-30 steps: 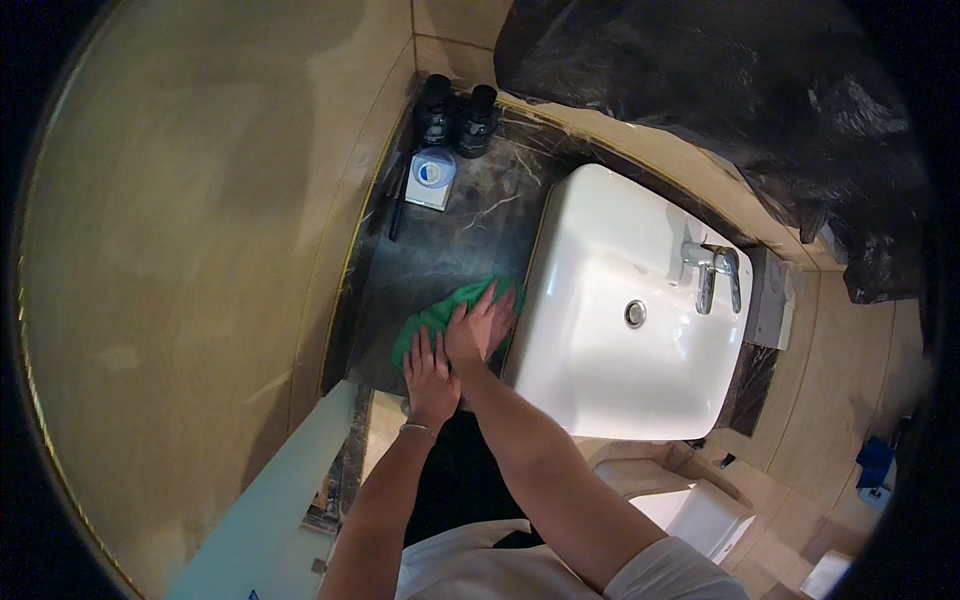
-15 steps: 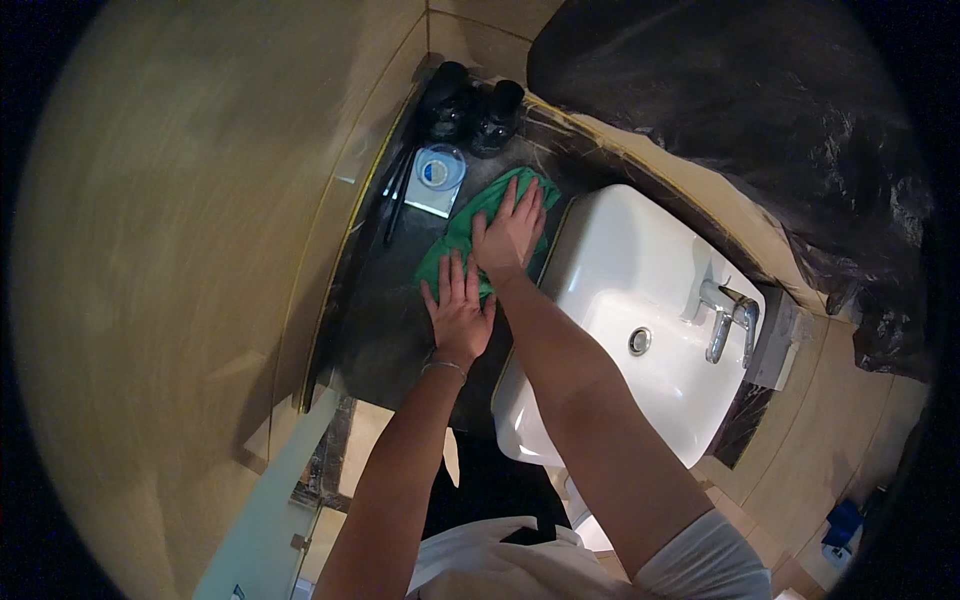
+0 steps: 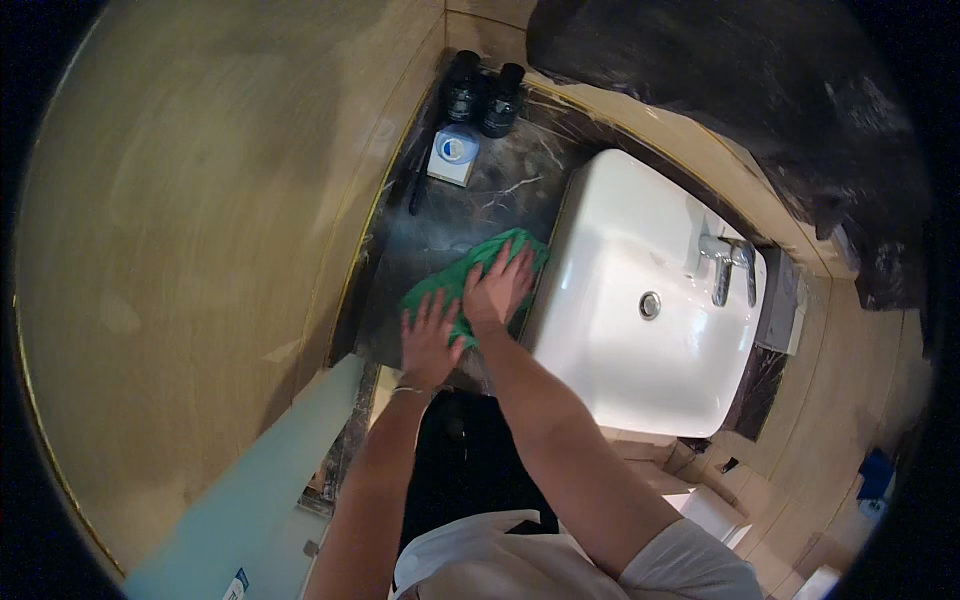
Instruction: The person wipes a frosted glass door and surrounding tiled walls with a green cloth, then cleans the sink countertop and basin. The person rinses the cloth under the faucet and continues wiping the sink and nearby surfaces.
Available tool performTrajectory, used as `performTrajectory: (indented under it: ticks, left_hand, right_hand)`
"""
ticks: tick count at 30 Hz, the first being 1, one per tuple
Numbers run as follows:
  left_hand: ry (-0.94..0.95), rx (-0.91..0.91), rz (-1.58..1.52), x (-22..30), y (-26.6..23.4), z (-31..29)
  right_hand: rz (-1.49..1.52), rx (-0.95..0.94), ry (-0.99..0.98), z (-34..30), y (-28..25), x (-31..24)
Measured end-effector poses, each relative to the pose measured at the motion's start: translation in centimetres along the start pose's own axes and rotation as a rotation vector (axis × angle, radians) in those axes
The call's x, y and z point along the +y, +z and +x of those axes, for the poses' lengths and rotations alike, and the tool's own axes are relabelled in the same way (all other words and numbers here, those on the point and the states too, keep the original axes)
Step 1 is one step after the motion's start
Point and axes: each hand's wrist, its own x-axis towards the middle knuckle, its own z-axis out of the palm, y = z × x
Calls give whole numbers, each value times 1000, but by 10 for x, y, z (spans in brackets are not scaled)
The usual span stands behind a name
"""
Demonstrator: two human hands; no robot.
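Pressing cloth [image 3: 455, 276] to worktop [image 3: 520, 195], left hand [image 3: 430, 342] and right hand [image 3: 496, 297] spread flat; sink [image 3: 610, 380] at 3 o'clock; even pressure should help.

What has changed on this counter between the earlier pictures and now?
The green cloth slid toward the bottles, then back toward the person, with the left hand and right hand on it in each picture. The sink and bottles stayed put.
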Motion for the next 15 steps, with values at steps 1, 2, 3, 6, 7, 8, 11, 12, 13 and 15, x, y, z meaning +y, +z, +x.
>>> performTrajectory:
  ticks: [1, 2, 3, 6, 7, 8, 11, 12, 13, 15]
  left_hand:
    - [-22, -7, 31, -6, -6, -19]
    - [-49, -12, 62, -12, -9, -37]
    - [-82, 8, 80, -20, -7, -53]
    - [-174, 92, 120, -24, 12, -99]
    - [-183, 138, 130, -19, 22, -109]
    - [-199, 187, 147, -14, 27, -117]
    - [-224, 206, 142, 13, 43, -134]
    - [-236, 195, 143, 24, 48, -139]
    - [-204, 152, 141, 35, 52, -148]
    - [-142, 54, 137, 58, 63, -168]
  right_hand:
    - [-4, -31, -17, -20, -1, 0]
    - [11, -88, -33, -41, -7, -3]
    - [25, -145, -47, -63, -13, -7]
    - [8, -281, -132, -133, -27, -9]
    - [26, -252, -159, -156, -21, -1]
    - [50, -225, -190, -170, -22, 4]
    - [113, -253, -332, -190, -40, 41]
    - [138, -274, -346, -197, -49, 57]
    - [163, -297, -363, -206, -61, 73]
    - [160, -298, -378, -226, -72, 105]
